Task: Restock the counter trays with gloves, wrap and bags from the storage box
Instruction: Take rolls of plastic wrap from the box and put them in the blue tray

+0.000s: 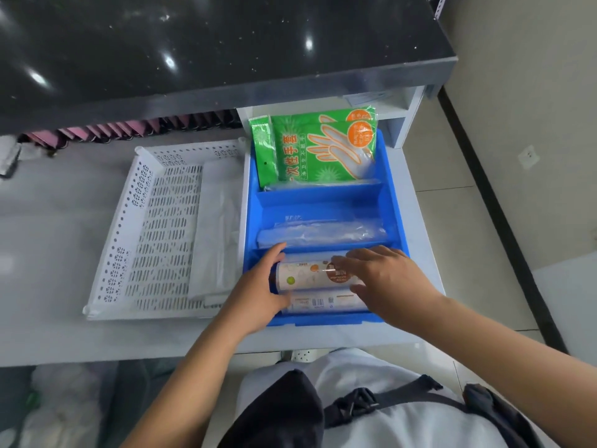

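A blue divided tray [323,197] sits on the grey counter. Its far section holds green glove packs [323,150], standing upright. The middle section holds clear plastic bags [323,234]. In the near section lie two printed rolls of wrap: an upper roll [310,275] and a lower roll [323,302]. My left hand [258,292] grips the left end of the upper roll. My right hand [384,279] lies over its right end, fingers on top and thumb below.
A white perforated tray [155,227] stands left of the blue tray with folded white bags [216,234] along its right side. A black counter top [193,53] overhangs at the back. A white shelf unit [400,118] stands at the back right, tiled floor beyond.
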Demonstrator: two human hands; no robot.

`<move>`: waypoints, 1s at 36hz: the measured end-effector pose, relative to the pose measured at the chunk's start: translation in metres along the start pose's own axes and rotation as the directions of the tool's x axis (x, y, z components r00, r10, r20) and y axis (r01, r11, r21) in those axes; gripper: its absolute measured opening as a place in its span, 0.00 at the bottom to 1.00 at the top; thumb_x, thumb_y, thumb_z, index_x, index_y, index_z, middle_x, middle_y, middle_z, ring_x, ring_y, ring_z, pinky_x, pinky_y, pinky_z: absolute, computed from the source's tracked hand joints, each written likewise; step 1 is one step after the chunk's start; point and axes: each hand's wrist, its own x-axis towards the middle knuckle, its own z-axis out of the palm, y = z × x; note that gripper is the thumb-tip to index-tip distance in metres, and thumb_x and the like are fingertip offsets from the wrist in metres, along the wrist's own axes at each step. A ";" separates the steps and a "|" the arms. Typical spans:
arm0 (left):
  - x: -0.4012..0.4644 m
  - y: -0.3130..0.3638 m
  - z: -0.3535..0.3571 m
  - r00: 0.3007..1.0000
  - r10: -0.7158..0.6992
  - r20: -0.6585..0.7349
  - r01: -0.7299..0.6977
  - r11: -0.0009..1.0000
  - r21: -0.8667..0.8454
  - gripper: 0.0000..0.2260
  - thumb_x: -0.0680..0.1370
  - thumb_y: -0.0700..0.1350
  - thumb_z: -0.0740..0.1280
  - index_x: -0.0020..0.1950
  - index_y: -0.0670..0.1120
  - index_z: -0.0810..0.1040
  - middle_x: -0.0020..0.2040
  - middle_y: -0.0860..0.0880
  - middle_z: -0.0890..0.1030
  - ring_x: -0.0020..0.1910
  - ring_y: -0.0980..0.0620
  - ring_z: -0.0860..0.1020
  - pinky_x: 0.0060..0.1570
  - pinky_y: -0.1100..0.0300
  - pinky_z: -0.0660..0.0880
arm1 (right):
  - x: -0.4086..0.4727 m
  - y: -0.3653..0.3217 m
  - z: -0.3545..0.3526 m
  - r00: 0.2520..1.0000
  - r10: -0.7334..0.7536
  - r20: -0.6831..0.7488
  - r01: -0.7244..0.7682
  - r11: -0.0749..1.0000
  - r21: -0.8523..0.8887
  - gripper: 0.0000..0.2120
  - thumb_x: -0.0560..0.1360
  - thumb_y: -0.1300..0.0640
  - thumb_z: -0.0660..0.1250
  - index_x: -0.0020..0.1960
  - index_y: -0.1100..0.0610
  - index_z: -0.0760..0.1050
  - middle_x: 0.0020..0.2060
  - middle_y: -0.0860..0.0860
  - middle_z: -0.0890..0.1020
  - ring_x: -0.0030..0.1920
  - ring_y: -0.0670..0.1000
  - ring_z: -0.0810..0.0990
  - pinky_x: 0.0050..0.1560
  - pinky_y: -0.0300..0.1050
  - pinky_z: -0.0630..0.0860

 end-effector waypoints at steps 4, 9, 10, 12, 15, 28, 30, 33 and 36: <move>0.000 0.007 0.001 1.000 0.007 0.004 -0.007 0.990 0.137 0.43 0.75 0.39 0.73 0.79 0.62 0.50 0.75 0.57 0.67 0.65 0.57 0.72 0.55 0.63 0.74 | 0.003 -0.002 -0.006 1.000 -0.003 0.011 0.003 1.000 -0.022 0.24 0.78 0.54 0.66 0.73 0.44 0.68 0.64 0.46 0.78 0.61 0.56 0.76 0.61 0.52 0.75; 0.001 0.016 -0.002 0.998 -0.016 0.053 0.003 0.971 0.237 0.44 0.76 0.40 0.71 0.79 0.63 0.45 0.74 0.55 0.69 0.63 0.54 0.74 0.58 0.57 0.76 | 0.003 -0.004 -0.007 1.000 0.008 0.013 -0.007 0.999 -0.043 0.24 0.78 0.53 0.66 0.73 0.43 0.68 0.64 0.46 0.77 0.61 0.55 0.76 0.61 0.51 0.75; 0.002 0.017 -0.003 0.998 -0.023 0.058 0.008 0.966 0.257 0.45 0.76 0.40 0.71 0.79 0.63 0.45 0.74 0.55 0.69 0.63 0.53 0.75 0.58 0.56 0.77 | 0.003 -0.004 -0.006 1.000 0.009 0.014 -0.009 0.999 -0.043 0.24 0.78 0.53 0.67 0.72 0.43 0.68 0.64 0.46 0.78 0.61 0.55 0.75 0.60 0.51 0.75; 0.003 0.019 -0.004 0.998 -0.036 0.059 0.018 0.958 0.285 0.45 0.76 0.40 0.71 0.79 0.63 0.44 0.73 0.54 0.70 0.62 0.53 0.75 0.59 0.56 0.77 | 0.003 -0.004 -0.005 1.000 0.014 0.010 -0.013 0.999 -0.039 0.24 0.77 0.53 0.67 0.72 0.42 0.69 0.62 0.46 0.78 0.60 0.55 0.76 0.60 0.51 0.75; 0.002 0.022 -0.003 0.997 -0.046 0.056 0.027 0.951 0.307 0.45 0.76 0.39 0.71 0.80 0.63 0.45 0.73 0.54 0.70 0.63 0.52 0.75 0.59 0.54 0.77 | 0.003 -0.005 -0.003 0.999 0.034 -0.008 -0.034 0.999 -0.027 0.24 0.77 0.53 0.68 0.71 0.43 0.70 0.61 0.46 0.79 0.60 0.55 0.76 0.58 0.50 0.75; -0.024 0.026 0.018 0.989 -0.096 -0.115 0.082 0.989 -0.124 0.44 0.73 0.43 0.74 0.78 0.65 0.50 0.59 0.66 0.73 0.55 0.63 0.76 0.51 0.61 0.79 | -0.005 -0.002 0.006 0.997 0.043 -0.058 -0.043 0.999 0.000 0.24 0.76 0.54 0.67 0.71 0.45 0.69 0.61 0.47 0.78 0.59 0.55 0.73 0.58 0.53 0.74; -0.031 0.023 0.026 0.979 -0.144 -0.143 0.101 0.957 -0.273 0.41 0.74 0.43 0.73 0.78 0.65 0.53 0.64 0.63 0.75 0.57 0.66 0.76 0.49 0.68 0.77 | -0.007 0.000 0.010 0.995 0.053 -0.081 -0.052 0.998 0.018 0.24 0.75 0.56 0.67 0.70 0.43 0.70 0.60 0.46 0.78 0.59 0.55 0.73 0.58 0.53 0.73; -0.042 0.020 0.035 0.964 -0.156 -0.214 0.075 0.937 -0.342 0.38 0.74 0.43 0.73 0.77 0.63 0.57 0.61 0.72 0.74 0.61 0.73 0.72 0.52 0.76 0.71 | -0.008 0.005 0.016 0.992 0.055 -0.117 -0.048 0.997 0.059 0.24 0.74 0.56 0.67 0.68 0.42 0.73 0.59 0.44 0.79 0.58 0.55 0.74 0.57 0.53 0.71; -0.053 0.022 0.040 0.955 -0.146 -0.260 0.058 0.945 -0.321 0.37 0.71 0.49 0.72 0.76 0.64 0.60 0.65 0.72 0.70 0.66 0.72 0.68 0.67 0.65 0.66 | -0.008 0.009 0.021 0.988 0.051 -0.143 -0.039 0.995 0.090 0.24 0.72 0.57 0.69 0.67 0.43 0.75 0.58 0.44 0.80 0.57 0.56 0.75 0.57 0.53 0.70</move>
